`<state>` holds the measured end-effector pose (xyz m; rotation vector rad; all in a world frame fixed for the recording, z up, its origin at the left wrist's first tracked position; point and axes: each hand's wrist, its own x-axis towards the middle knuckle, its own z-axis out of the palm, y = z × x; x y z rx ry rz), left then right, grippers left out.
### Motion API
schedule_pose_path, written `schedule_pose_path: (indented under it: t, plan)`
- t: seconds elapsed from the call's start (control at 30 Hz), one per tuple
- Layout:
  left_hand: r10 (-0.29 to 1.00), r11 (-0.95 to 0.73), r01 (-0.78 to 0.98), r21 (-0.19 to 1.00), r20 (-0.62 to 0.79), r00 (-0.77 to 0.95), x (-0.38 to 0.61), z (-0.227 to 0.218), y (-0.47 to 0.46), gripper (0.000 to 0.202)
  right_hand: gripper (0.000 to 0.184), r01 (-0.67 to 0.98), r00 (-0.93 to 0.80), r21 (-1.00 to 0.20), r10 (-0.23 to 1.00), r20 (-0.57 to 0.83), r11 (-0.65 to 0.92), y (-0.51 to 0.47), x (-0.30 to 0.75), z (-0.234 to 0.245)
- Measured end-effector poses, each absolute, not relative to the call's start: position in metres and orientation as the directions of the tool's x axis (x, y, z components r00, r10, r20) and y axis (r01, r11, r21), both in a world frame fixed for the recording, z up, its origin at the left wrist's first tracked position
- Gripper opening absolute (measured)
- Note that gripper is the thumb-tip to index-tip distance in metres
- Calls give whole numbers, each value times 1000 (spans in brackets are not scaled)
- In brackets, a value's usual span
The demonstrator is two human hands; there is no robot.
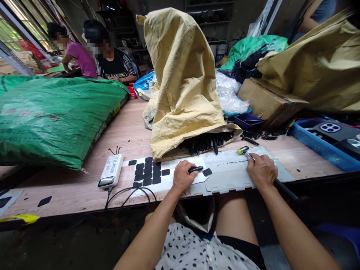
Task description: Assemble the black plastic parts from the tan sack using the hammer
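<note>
While the left hand (183,175) pinches a short, black, pen-like rod (196,169) between thumb and fingertips, the rod's free end points to about 3 o'clock, above a pale, flat, glossy board (233,178); whether the two touch cannot be told. This grip presumably leaves that end unobstructed. At the left hand's 3 o'clock, the fingers of the right hand (262,171) curl around the metal shaft of a small hammer with a yellowish, translucent head (242,150); a hold so near the head probably favours control over force. At 12 o'clock, a tall, creased, tan paper sack (180,82) has its mouth turned toward the person, apparently to keep the slender black pieces (203,145) within reach. At 9 o'clock, black, rounded-square pads (147,172) lie largely in rows on a white, flat sheet (170,165), an arrangement likely suited to singling them out. Beyond them stands a white, box-shaped device (111,170), cabled and apart from both hands.
</note>
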<state>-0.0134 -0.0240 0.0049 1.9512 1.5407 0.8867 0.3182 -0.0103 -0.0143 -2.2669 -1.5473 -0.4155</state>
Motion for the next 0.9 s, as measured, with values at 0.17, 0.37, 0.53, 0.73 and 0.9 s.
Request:
schedule_pose_path:
  t: [0.17, 0.37, 0.53, 0.73, 0.9]
  plan:
    - [968, -251, 641, 725, 181, 175, -16, 3, -23, 16, 31, 929, 366, -116, 820, 441, -352, -11, 318, -15]
    - [963, -268, 647, 713, 185, 195, -17, 2, -23, 15, 32, 931, 359, -111, 821, 444, -347, -10, 319, -17]
    - [962, -273, 652, 707, 184, 203, -17, 2, -23, 18, 32, 929, 362, -105, 820, 443, -354, -11, 319, -16]
    - [958, -287, 651, 703, 200, 206, -17, 1, -23, 21, 34, 928, 366, -108, 823, 434, -356, -11, 318, -16]
    - [959, -283, 660, 696, 187, 214, -17, 2, -23, 22, 33, 927, 367, -103, 821, 437, -360, -11, 319, -17]
